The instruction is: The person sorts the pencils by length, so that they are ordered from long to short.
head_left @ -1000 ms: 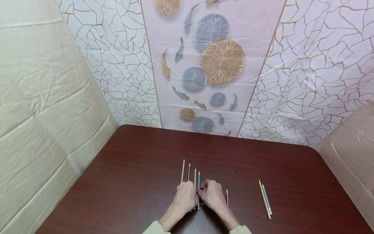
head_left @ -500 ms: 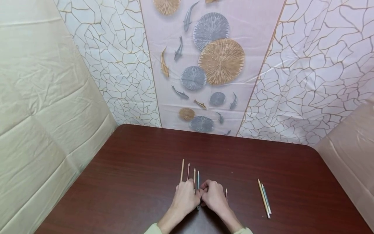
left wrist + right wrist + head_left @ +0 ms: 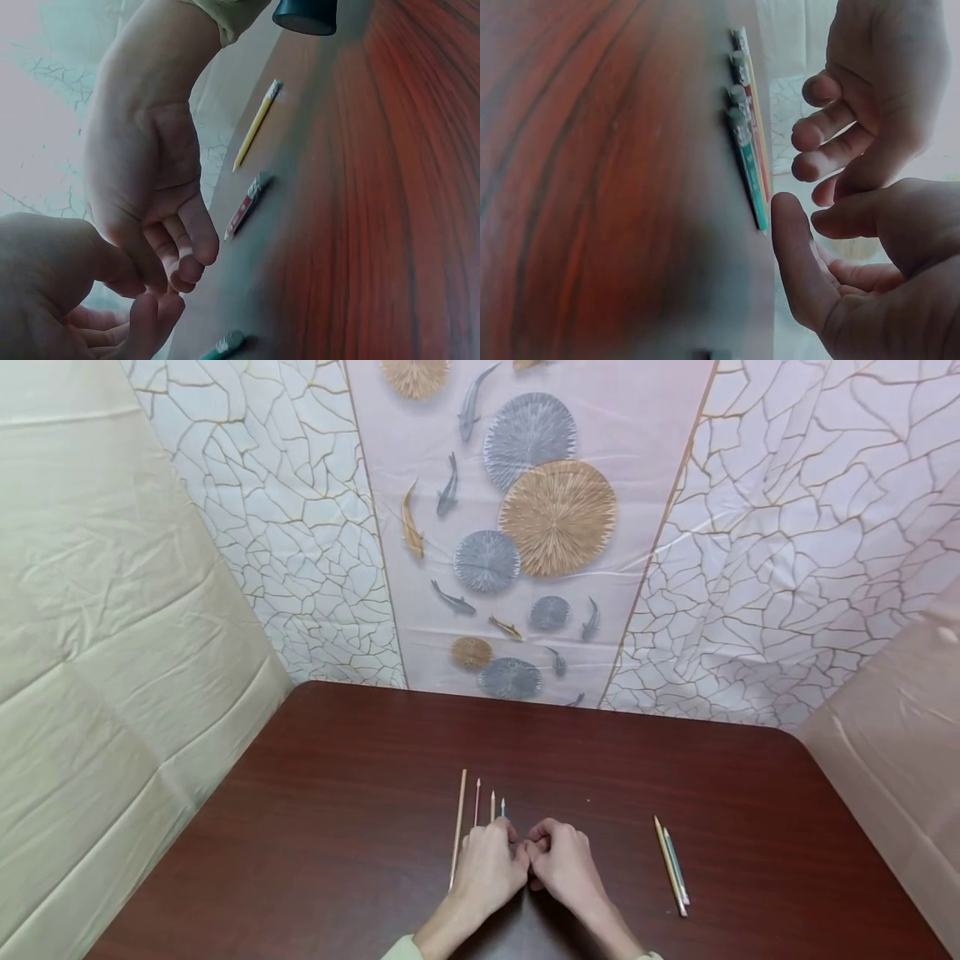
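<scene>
In the head view my left hand (image 3: pixel 491 864) covers the lower parts of several pencils in a row. Out from behind it show a long plain wooden pencil (image 3: pixel 458 831), a pink pencil (image 3: pixel 477 802), a tan pencil (image 3: pixel 492 805) and a teal pencil (image 3: pixel 503 808). My right hand (image 3: pixel 567 865) is just right of it, and the fingertips of both hands meet or nearly meet. Loosely bent fingers show on both hands in the wrist views, with nothing visibly held. Eraser ends of the teal pencil (image 3: pixel 749 169) and others stand out in the right wrist view.
A yellow pencil (image 3: pixel 670 866) and a blue-green pencil (image 3: pixel 677 870) lie side by side on the brown table (image 3: pixel 360 827), to the right. A red pencil (image 3: pixel 246 208) lies below the right hand in the left wrist view. Patterned cloth (image 3: pixel 480 610) hangs behind the table.
Both hands have shifted slightly right. More of the plain wooden pencil shows, while the teal pencil's lower end and the short dark red pencil at the right hand are now hidden.
</scene>
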A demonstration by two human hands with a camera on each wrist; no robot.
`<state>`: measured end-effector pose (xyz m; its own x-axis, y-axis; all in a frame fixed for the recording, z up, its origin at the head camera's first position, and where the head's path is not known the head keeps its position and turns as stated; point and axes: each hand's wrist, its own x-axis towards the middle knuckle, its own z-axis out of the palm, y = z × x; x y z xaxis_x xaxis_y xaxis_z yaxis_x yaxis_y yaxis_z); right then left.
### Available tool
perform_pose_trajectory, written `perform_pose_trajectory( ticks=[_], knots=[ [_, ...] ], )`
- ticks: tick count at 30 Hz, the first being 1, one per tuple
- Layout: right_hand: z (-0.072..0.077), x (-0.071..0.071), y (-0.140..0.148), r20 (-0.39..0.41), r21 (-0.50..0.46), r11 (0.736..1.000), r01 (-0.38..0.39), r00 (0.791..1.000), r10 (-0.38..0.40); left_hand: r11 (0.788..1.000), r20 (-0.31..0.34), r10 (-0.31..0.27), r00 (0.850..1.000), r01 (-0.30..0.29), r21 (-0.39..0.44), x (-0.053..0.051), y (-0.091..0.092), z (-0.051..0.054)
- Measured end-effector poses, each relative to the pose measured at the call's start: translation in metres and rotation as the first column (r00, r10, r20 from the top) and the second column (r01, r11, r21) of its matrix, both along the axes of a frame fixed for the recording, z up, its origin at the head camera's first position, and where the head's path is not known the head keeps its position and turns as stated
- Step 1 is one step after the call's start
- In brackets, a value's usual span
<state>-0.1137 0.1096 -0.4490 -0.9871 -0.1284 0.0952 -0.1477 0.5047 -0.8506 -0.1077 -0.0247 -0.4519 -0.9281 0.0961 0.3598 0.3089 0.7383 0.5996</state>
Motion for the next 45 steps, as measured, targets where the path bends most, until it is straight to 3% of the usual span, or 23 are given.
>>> perform_pose_trajectory(
  ticks=[7,21,26,36,45],
  knots=[
    [0.007,0.004,0.015,0.008,0.036,0.997,0.065,0.998,-0.065,1.0,0.008,0.01,1.0,-0.01,-0.023,0.003,0.016,0.004],
    [0.023,0.013,0.064,-0.044,0.129,0.968,0.217,0.976,-0.213,0.995,-0.047,-0.05,0.998,0.054,0.085,0.007,0.054,0.0],
    [0.028,0.016,0.078,-0.016,0.109,0.963,0.245,0.969,-0.245,0.987,0.007,-0.094,0.996,0.093,0.132,0.009,0.065,0.002],
    [0.025,0.019,0.103,0.007,0.131,0.947,0.294,0.955,-0.298,0.979,0.126,-0.133,0.983,0.111,0.169,0.011,0.087,-0.005],
    [0.024,0.025,0.126,0.014,0.137,0.925,0.355,0.933,-0.36,0.986,0.111,-0.121,0.986,0.106,0.131,0.01,0.105,-0.009]
  ],
)
